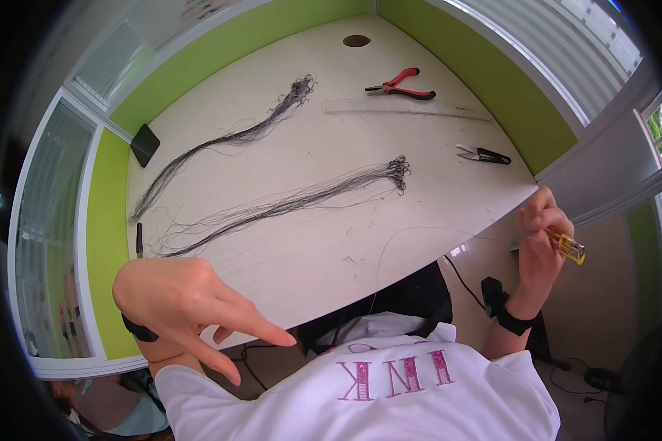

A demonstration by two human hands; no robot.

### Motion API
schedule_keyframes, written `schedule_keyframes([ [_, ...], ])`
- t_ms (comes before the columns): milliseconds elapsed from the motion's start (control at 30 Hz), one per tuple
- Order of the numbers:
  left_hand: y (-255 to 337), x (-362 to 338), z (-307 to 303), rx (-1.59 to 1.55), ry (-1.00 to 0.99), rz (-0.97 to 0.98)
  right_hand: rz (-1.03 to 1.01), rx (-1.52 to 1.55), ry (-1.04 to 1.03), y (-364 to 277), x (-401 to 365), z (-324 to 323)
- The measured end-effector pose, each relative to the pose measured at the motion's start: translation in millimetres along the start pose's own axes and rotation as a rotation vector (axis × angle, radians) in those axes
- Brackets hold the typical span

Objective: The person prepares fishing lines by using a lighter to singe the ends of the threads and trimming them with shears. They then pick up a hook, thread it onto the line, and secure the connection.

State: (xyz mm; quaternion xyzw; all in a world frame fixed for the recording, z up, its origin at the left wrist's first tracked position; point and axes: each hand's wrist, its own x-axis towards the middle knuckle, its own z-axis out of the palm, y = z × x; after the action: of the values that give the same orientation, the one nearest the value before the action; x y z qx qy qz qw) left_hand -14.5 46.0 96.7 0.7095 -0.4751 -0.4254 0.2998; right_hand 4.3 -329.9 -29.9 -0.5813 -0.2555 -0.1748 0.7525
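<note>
My left hand (191,298) hovers over the table's near left edge, index finger and thumb stretched apart, holding nothing that I can see. In my right hand (543,224), off the table's right corner, the fingers are closed around a tool with a clear yellow handle, like a screwdriver; its tip is hidden. A thin dark line (412,227) curves from near that hand across the table edge toward my lap. Two bundles of dark line lie on the table: the nearer bundle (294,204) and the farther bundle (228,140), each with small metal hooks clustered at its right end.
On the white table (272,279) lie red-handled pliers (401,87), a clear ruler (408,109), black thread snips (485,154) and short line scraps. A dark phone-like slab (146,145) and a black pen-like object (140,239) sit at the left. Green partitions (485,73) border the table.
</note>
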Motion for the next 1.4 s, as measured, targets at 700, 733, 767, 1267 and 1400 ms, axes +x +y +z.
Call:
schedule_keyframes([
  [700, -68, 108, 32, -0.744, 1.156, -0.012, 0.282, -0.295, -0.125, 40, 26, 104],
  [733, -69, 109, 33, -0.743, 1.16, -0.014, 0.282, -0.292, -0.128, 42, 24, 105],
  [767, -70, 110, 33, -0.559, 1.227, -0.021, 0.272, -0.298, -0.163, 44, 23, 104],
  [1267, -79, 115, 36, 0.257, 1.381, 0.045, 0.478, -0.233, -0.2, 42, 16, 119],
  [1400, -80, 113, 37, 0.041, 1.338, 0.008, 0.485, -0.212, -0.211, 46, 15, 118],
])
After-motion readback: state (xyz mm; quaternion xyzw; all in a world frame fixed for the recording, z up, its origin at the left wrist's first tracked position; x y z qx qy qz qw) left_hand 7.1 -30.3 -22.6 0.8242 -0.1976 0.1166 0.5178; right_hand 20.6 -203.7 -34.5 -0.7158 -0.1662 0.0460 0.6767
